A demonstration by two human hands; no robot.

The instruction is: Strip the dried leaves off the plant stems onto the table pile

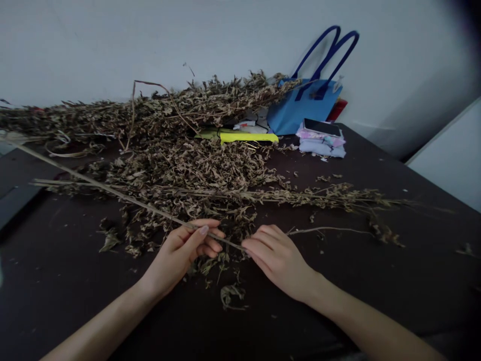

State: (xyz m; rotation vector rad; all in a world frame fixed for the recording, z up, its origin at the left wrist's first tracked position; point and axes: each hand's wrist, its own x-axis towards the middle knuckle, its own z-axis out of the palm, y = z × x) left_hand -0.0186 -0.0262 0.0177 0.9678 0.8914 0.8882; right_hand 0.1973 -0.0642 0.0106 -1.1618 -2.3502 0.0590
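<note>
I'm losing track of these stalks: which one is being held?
The bare stalk slanting from the far left into the left hand and right hand; the leafy stalks behind lie untouched.

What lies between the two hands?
In the head view, a thin stem spans the gap between the left hand and the right hand, with dried leaves visible around it.

Left hand (pixel 184 245) pinching; right hand (pixel 277 258) curled, palm down.

– What lies behind the loose leaves (pixel 225 165)?
– The plant bundle (pixel 150 111), with the bag (pixel 296 115) at its right end.
– And the phone (pixel 321 127)?
– On the packets (pixel 319 147), before the bag (near the table's (pixel 406 265) edge).
</note>
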